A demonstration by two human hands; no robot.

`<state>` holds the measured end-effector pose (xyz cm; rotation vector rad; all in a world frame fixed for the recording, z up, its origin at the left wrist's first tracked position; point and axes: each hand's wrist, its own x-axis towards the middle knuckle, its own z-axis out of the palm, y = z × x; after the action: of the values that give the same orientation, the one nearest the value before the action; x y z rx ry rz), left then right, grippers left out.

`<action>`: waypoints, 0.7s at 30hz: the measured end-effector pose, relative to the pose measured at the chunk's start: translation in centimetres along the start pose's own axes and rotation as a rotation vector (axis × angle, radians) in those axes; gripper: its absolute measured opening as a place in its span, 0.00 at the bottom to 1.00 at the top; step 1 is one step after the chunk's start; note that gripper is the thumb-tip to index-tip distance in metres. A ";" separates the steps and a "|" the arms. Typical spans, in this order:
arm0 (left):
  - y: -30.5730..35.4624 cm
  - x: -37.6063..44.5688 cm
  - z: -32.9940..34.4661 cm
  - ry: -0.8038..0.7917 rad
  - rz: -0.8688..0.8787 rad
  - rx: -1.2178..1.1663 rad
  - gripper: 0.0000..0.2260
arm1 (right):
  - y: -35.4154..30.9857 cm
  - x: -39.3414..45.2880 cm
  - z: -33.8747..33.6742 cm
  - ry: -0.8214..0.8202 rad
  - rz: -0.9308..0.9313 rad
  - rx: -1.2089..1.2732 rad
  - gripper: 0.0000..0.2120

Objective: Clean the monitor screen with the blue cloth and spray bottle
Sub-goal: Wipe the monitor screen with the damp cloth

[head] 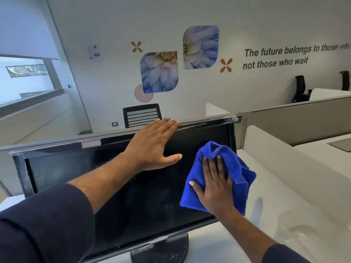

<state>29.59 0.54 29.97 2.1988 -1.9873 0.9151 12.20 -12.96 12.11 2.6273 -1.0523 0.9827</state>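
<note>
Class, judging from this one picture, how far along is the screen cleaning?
Done: hard to tell; no spray bottle shows. In hand: the right hand presses the blue cloth flat on the monitor screen's right side while the left hand steadies its top edge. Left: probably the middle and left.

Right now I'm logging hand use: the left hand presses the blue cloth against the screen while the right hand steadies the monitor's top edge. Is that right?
Not quite: the hands are swapped. In the head view the right hand presses the blue cloth against the screen, while the left hand steadies the top edge of the monitor.
</note>
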 end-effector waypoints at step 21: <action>0.9 0.4 0.0 -0.003 -0.071 -0.003 0.42 | 0.9 1.6 0.4 0.102 0.189 0.137 0.41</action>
<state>28.78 0.01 29.80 2.2538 -1.8969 0.9001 12.64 -14.67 12.73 2.5860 -1.2691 1.2568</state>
